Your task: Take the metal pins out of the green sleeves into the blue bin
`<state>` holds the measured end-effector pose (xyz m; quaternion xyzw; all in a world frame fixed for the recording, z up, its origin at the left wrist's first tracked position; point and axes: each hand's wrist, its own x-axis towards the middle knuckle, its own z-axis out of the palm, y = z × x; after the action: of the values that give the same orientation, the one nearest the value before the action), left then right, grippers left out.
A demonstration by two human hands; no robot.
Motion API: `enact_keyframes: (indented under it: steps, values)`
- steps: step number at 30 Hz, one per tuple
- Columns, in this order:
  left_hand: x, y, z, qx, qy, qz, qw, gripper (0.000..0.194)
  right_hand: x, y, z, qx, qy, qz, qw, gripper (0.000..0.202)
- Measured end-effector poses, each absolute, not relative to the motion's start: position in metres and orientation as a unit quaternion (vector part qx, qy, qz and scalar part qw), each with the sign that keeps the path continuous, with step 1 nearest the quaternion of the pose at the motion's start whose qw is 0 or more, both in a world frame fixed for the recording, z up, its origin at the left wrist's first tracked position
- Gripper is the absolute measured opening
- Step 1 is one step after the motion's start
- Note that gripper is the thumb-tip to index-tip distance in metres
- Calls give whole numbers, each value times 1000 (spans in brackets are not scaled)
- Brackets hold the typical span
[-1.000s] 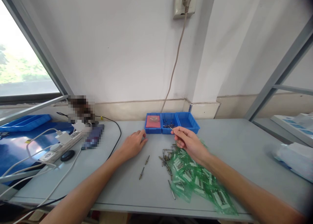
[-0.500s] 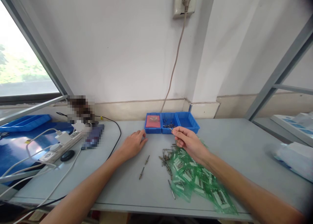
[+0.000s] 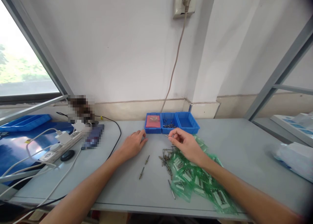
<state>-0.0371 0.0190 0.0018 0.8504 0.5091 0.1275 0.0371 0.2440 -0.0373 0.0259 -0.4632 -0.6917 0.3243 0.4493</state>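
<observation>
My right hand (image 3: 187, 144) pinches a small thin metal pin (image 3: 167, 135) between thumb and fingers, just in front of the middle blue bin (image 3: 168, 131). Under and beside that wrist lie green plastic bags (image 3: 195, 181) with white strips and metal pins inside. A heap of loose metal pins (image 3: 166, 159) sits at the bags' left edge. My left hand (image 3: 133, 143) rests on the table with loosely bent fingers, holding nothing, near the left blue bin (image 3: 153, 131). Two stepped metal pins (image 3: 141, 173) lie apart, to the right of my left forearm.
The left bin has a pink card (image 3: 153, 121) in it, the middle one several small metal parts (image 3: 169, 125). A power strip (image 3: 53, 152) with white cables and a round black object (image 3: 67, 155) lie left. A plastic-wrapped package (image 3: 295, 159) lies right.
My right hand has moved from the middle bin's front rim slightly left and toward me, with the pin still pinched. My left hand stays in place.
</observation>
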Motion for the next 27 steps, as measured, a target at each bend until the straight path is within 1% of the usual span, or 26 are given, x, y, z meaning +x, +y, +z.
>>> enact_keyframes:
  steps: [3, 10, 16, 22, 27]
  values:
    - [-37, 19, 2, 851, 507, 130, 39, 20, 244, -40, 24, -462, -727, 256, 440, 13]
    - [-37, 19, 2, 851, 508, 130, 40, 21, 246, -44, 26, -462, -747, 156, 451, 12]
    - [-37, 19, 3, 850, 510, 126, 43, 20, 246, -42, 26, -470, -726, 146, 481, 13]
    - [-37, 18, 4, 851, 508, 125, 40, 20, 246, -40, 27, -447, -722, 127, 513, 14]
    - [-36, 17, 4, 850, 511, 123, 38, 20, 246, -38, 25, -445, -712, 141, 524, 12]
